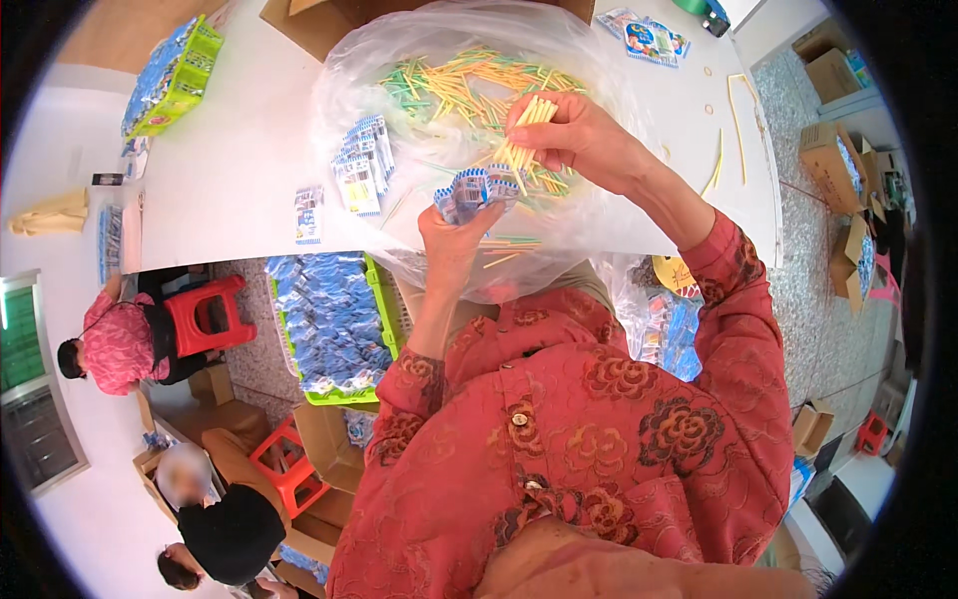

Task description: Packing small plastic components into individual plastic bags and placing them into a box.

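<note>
At upper centre, your left hand (455, 234) held blue-and-white packets (467, 192) while your right hand (581, 136) pinched yellow sticks (533, 116) just beside, bundled probably to stay aligned, with loose sticks (481, 80) on clear plastic (345, 78), likely for easy reach.

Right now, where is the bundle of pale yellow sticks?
In the head view's upper middle, the bundle is in the right hand, just up and right of the blue-and-white packets in the left hand.

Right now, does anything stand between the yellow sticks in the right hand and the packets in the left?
Nothing visible does: the lower ends of the yellow sticks overlap the held packets in this view; contact is unclear.
</note>
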`<state>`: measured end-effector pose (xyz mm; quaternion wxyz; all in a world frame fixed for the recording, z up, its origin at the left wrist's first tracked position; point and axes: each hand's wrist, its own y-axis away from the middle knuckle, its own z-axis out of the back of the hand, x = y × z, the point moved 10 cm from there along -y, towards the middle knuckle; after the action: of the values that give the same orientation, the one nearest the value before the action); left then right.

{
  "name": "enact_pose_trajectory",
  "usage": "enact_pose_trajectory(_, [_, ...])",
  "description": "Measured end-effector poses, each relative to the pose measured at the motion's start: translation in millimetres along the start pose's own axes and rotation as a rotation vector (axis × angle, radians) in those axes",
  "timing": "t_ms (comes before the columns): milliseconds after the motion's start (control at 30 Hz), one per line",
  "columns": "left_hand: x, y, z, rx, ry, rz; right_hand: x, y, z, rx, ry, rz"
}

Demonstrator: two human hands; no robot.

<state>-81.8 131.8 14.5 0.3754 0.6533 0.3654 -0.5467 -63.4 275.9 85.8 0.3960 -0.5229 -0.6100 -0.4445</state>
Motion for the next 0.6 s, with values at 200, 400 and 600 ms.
enact_pose_trajectory(200, [-1,-6,-6,-0.012,0.037,0.017,10,-7,6,-0.037,0.165,0.186])
enact_pose_trajectory(400, [6,-14,-4,-0.010,0.109,0.028,29,-11,14,-0.151,0.142,0.309])
enact_pose_trajectory(600, [13,-13,-4,-0.016,0.135,0.054,27,-10,17,-0.160,0.146,0.303])
